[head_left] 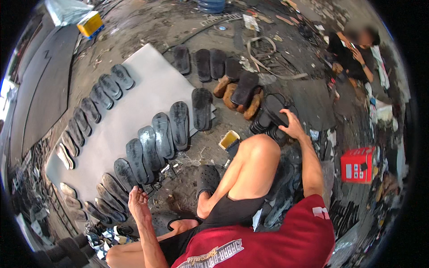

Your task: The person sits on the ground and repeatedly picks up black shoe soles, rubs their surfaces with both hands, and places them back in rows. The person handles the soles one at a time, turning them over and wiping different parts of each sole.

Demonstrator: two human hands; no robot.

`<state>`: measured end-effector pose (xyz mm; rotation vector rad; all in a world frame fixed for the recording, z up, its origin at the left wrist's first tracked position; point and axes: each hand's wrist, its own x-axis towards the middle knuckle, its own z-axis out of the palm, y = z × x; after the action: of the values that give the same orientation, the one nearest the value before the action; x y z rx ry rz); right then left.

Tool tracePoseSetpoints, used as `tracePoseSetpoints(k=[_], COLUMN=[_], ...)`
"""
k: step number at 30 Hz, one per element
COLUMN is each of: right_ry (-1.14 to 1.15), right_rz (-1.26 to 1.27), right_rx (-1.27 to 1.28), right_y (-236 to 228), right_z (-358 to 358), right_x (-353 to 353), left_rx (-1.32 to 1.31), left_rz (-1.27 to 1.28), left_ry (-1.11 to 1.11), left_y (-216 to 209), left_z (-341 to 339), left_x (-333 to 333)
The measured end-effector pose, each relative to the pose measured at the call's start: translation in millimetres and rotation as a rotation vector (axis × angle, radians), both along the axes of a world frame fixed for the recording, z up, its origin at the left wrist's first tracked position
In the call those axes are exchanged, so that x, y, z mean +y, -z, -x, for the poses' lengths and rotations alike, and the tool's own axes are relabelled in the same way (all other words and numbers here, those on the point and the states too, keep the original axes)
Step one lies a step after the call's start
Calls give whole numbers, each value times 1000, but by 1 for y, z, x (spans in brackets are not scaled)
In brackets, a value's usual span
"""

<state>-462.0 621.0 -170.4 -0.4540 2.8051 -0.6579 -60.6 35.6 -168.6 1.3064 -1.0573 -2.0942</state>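
Observation:
My right hand (293, 126) grips the edge of a black shoe sole (275, 110) at the stack of dark soles and straps beside my raised knee. Its thumb and fingers lie around the sole's right side. My left hand (139, 204) is loosely bent, fingers a little apart, with nothing visible in it. It hovers by the lower end of a dark sole (124, 173) in the near row. More glossy dark soles (151, 147) lie side by side along the edge of a pale grey sheet (147, 85).
Soles (91, 109) line the sheet's far left side. Ahead, a dark sole (245, 88) rests on brown shoe forms (229, 95). A yellow-lined container (229, 139) stands near my knee. A red box (357, 165) sits at right; another person (353, 53) is at far right.

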Motion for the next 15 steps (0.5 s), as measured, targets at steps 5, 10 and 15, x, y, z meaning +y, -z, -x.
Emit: tracePoseSetpoints(k=[5,10,15], right_ry=[-7,-8,-168], right_rz=[103,-144,-680], right_rx=[254,-168,112], right_y=[8,28,-17], right_z=[41,60,143], right_x=[41,45,-52], left_rx=[-19,-43,-77], left_rz=[-14,-61,-87], left_ry=[-12,-66,-96], left_y=[-1,9,35], left_z=[2,-1,-2], left_x=[-9,-10,-8])
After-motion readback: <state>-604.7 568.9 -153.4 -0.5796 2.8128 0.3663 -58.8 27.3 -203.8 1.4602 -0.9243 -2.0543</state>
